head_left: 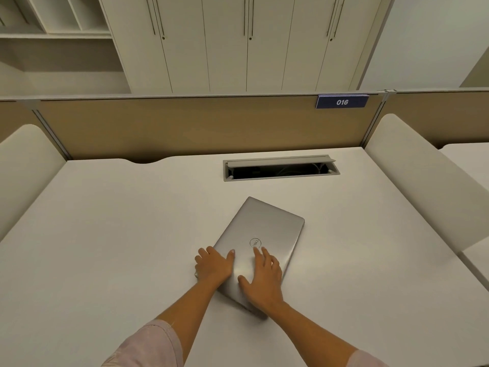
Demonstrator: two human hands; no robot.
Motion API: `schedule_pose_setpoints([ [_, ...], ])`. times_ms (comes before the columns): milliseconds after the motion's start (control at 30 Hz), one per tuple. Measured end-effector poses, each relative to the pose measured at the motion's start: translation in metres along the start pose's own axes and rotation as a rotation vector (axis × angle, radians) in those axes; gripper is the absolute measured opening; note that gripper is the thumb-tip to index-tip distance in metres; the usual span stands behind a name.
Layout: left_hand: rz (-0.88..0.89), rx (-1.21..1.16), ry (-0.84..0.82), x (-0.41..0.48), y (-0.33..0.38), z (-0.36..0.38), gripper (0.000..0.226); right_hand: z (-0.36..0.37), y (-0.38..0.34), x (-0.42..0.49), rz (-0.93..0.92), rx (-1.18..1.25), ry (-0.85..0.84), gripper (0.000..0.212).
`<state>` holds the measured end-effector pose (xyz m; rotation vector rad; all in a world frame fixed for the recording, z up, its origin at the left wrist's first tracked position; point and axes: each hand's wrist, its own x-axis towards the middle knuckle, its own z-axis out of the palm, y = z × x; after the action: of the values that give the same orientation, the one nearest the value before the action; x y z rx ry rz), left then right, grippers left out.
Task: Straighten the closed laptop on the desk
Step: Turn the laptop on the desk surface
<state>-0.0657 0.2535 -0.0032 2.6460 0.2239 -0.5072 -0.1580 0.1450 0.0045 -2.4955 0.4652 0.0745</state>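
Observation:
A closed silver laptop [264,229] lies on the white desk [105,234], turned at an angle so its long sides run from near left to far right. My left hand [213,266] wraps over the laptop's near left edge, fingers curled around the side and thumb on the lid. My right hand [262,280] rests flat on the lid below the round logo, fingers spread. The laptop's near corner is hidden under my right hand and wrist.
An open cable box [280,169] is set into the desk behind the laptop. A beige partition [185,125] with a blue tag reading 016 [342,102] closes the back. White side dividers [423,176] stand at left and right. Cabinets [238,43] rise beyond.

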Motion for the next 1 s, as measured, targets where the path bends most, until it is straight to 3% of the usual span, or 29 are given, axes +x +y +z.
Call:
schedule_pose_setpoints([
  [133, -0.089, 0.025, -0.099, -0.014, 0.007, 0.006, 0.085, 0.003, 0.011, 0.002, 0.012, 0.013, 0.01, 0.077],
  [400, -0.084, 0.115, -0.453, -0.033, 0.016, 0.018, 0.112, -0.001, 0.033, 0.01, 0.043, -0.06, 0.068, 0.067],
  [567, -0.069, 0.111, -0.568, -0.022, 0.022, 0.008, 0.119, -0.009, 0.057, 0.008, -0.057, -0.105, 0.057, 0.065],
  [767, 0.111, 0.059, -0.157, 0.009, 0.04, -0.007, 0.079, -0.027, 0.099, -0.008, -0.243, -0.147, 0.003, 0.067],
  [867, 0.215, -0.036, -0.086, 0.019, 0.061, -0.009, 0.069, -0.041, 0.124, -0.019, -0.305, -0.146, -0.047, 0.071],
  [1000, 0.375, 0.042, -0.08, 0.027, 0.081, 0.003, 0.069, -0.059, 0.15, -0.031, -0.371, -0.142, -0.143, 0.074],
])
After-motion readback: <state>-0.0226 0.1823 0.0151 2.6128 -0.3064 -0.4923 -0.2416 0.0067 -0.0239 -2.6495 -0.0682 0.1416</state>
